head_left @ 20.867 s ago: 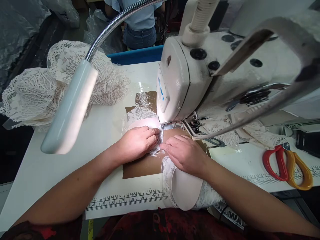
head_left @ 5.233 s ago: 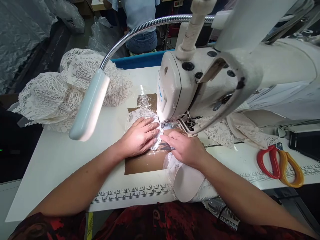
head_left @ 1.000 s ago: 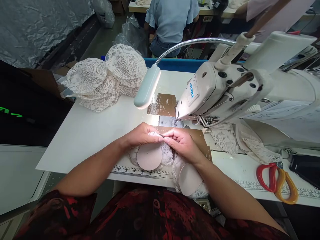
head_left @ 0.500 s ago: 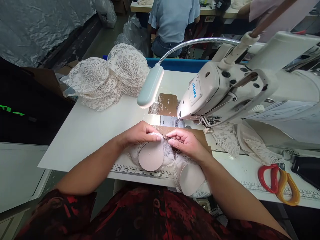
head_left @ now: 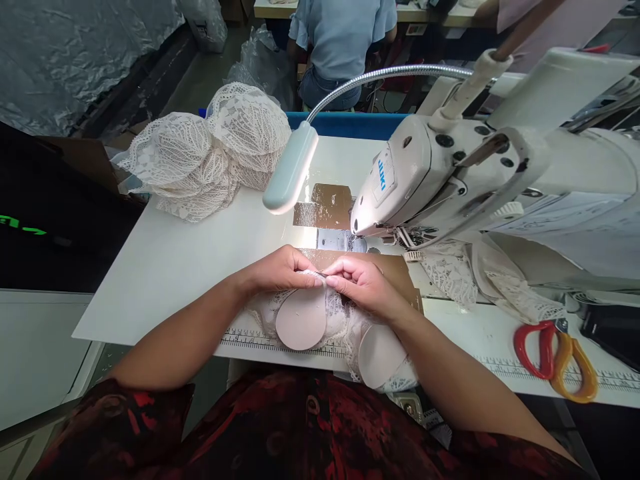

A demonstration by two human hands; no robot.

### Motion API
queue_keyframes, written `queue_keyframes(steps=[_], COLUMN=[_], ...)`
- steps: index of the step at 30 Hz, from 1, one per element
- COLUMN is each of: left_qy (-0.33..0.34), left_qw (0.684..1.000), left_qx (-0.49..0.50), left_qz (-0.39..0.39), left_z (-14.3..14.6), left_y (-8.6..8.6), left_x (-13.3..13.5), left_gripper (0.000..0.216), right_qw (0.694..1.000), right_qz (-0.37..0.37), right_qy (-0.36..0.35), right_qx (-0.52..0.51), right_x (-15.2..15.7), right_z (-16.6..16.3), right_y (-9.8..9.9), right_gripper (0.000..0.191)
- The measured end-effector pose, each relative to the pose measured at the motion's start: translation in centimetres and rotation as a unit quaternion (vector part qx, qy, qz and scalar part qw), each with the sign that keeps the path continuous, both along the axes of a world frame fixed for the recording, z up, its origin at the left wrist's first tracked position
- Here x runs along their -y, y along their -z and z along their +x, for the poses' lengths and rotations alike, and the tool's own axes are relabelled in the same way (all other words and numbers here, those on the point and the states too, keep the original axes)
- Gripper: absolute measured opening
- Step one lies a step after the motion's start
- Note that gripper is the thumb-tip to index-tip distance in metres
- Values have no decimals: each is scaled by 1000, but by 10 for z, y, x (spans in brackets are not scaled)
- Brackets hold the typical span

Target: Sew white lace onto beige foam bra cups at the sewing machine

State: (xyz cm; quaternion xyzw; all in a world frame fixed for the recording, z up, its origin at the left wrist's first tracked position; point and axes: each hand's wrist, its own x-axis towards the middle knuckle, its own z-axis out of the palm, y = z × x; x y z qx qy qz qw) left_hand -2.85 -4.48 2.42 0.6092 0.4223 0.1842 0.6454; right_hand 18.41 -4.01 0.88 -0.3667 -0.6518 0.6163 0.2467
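Note:
A cream lace bra (head_left: pixel 333 313) with two smooth beige cups lies at the table's front edge. One cup (head_left: pixel 300 320) rests under my left hand; the other cup (head_left: pixel 381 357) hangs partly over the edge beside my right forearm. My left hand (head_left: pixel 287 270) is closed, thumb and fingers pinching the lace at the top of the nearer cup. Close against it, my right hand (head_left: pixel 361 281) is closed in a pinch too. A thin dark piece shows between the fingertips, mostly hidden, and I cannot tell what it is.
A white sewing machine (head_left: pixel 415 173) stands to the right, with a lamp (head_left: pixel 293 170) reaching over the table. Stacked lace pieces (head_left: pixel 200 153) sit at the back left. Scissors with red and orange handles (head_left: pixel 555 357) lie at right. Ahead, a person in blue (head_left: pixel 340 40) sits facing away.
My right hand has come slightly left, closer to my left hand, and less of the thin dark piece shows between them. The view has shifted a little.

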Motion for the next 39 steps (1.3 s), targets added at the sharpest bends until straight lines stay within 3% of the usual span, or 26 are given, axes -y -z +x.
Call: queue_keyframes(steps=[6, 9, 12, 16, 19, 25, 28, 31, 33, 35, 37, 39], left_qy=[-18, -44, -42, 60, 102, 157, 130, 51, -40, -154, -260, -326], left_qw=[1000, 998, 998, 994, 963, 892, 855, 822, 787, 730, 645, 569], left_qx=[-1, 8, 22, -35, -168, -319, -383, -452, -488, -489, -463, -434], left_qz=[-15, -37, -36, 81, 185, 279, 324, 343, 374, 452, 549, 618], left_z=[-1, -5, -11, -14, -6, -6, -30, -66, -94, -120, -143, -161], left_y=[0, 2, 3, -1, -10, -39, -55, -68, -78, -93, -111, -128], left_x=[1, 2, 2, 4, 10, 34, 49, 56, 51, 38, 19, -5], left_gripper=[30, 28, 30, 31, 21, 14, 12, 11, 13, 16, 13, 13], right_qw=[998, 997, 969, 927, 940, 955, 980, 996, 994, 982, 936, 879], right_qz=[-65, -6, 76, 72, 39, 140, 76, 20, 81, 187, 350, 464], right_qy=[0, 8, 17, 18, -12, 80, 33, -24, -45, -20, 14, 80], right_qx=[-4, 73, 235, 368, 338, 248, 180, 86, 51, 20, -27, -71], right_x=[-4, -7, 1, 33, 57, 59, 48, 34, 20, 0, -25, -55], right_z=[1, 19, 60, 112, 118, 72, 36, -16, -56, -96, -130, -156], right_y=[-4, -18, -34, -33, -24, -41, -49, -45, -42, -44, -52, -61], right_gripper=[28, 31, 35, 36, 28, 28, 33, 34, 31, 31, 35, 42])
